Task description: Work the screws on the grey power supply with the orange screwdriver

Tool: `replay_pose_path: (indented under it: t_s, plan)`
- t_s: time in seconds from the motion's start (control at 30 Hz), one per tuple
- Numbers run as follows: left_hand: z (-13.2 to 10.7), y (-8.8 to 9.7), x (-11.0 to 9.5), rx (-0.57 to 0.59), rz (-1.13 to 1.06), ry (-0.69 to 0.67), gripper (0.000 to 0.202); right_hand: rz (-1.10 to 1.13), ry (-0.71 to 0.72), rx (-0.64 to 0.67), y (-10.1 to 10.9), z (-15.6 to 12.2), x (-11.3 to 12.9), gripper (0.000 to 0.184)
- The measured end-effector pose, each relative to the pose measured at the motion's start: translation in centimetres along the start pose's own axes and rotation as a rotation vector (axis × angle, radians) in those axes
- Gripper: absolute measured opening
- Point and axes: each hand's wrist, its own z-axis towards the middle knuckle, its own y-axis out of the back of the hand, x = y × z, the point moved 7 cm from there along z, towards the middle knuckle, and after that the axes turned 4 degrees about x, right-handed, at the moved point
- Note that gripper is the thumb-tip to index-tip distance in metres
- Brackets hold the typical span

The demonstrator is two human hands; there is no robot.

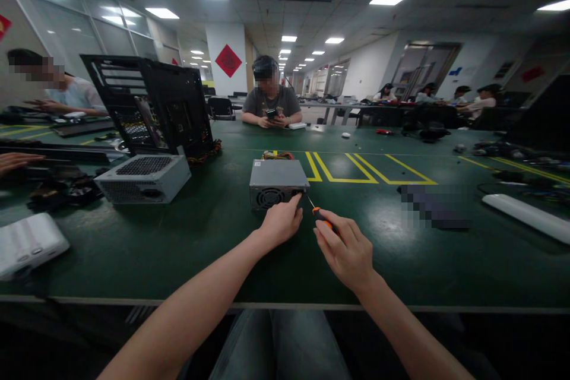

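One power supply point(279, 173) inside near edge of desk point(178, 261): likely heavy; grasp sides. Right fingers point(342, 224) clasp screwdriver point(316, 211); left fingers point(291, 206): grip unclear.

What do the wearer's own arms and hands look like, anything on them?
The left hand and right hand are ungloved. The left forearm and right forearm are bare as far as the view shows, with no sleeve, watch, cable or marking visible.
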Motion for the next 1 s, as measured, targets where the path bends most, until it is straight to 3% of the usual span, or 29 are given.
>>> replay_pose_path:
  t_s: [0.2,0.43,0.67,0.9,1.0]
  plan:
    - [0.11,-0.10,0.04,-0.027,0.013,-0.015,0.046,0.054,-0.028,-0.010,0.10,0.17,0.14,0.029]
    - [-0.10,0.21,-0.36,-0.022,0.025,-0.042,0.047,0.024,-0.016,-0.012,-0.27,-0.28,-0.03,0.040]
    - [0.05,0.12,-0.18,-0.023,0.047,-0.017,0.047,0.015,-0.032,0.000,-0.09,-0.15,0.00,0.028]
    - [0.04,0.02,-0.19,-0.034,0.040,-0.048,0.047,0.011,-0.004,-0.013,-0.03,-0.24,0.01,0.037]
    - [0.02,0.13,-0.21,-0.038,0.043,-0.029,0.047,-0.019,-0.027,-0.034,0.36,-0.18,-0.15,0.028]
